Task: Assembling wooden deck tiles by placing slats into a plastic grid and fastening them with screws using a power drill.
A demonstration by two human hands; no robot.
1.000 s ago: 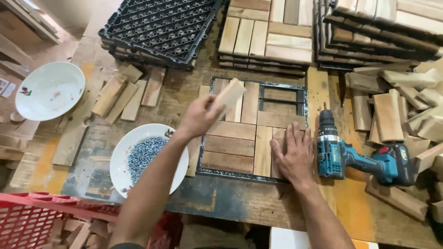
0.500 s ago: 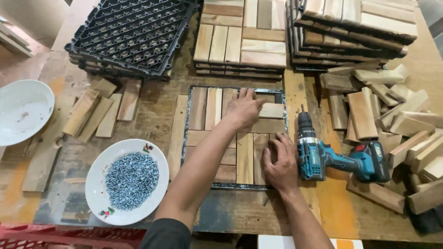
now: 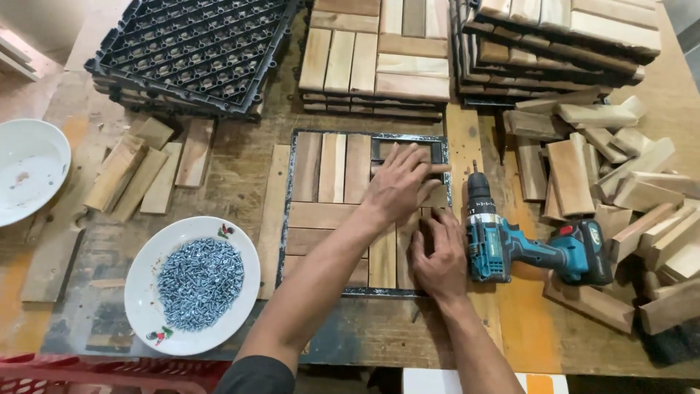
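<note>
From the head camera, the left hand (image 3: 397, 186) lies flat, fingers spread, pressing on a short pale wooden slat (image 3: 436, 169) in the upper right corner of the square black-framed wooden slat tile (image 3: 321, 215) on the worn workbench (image 3: 240, 164). The right hand (image 3: 437, 255) rests just below it, fingers loosely curled on the tile's right-hand slats, gripping nothing. A teal cordless drill (image 3: 525, 244) lies just right of the tile; a white plate of silver screws (image 3: 193, 284) sits to its left.
</note>
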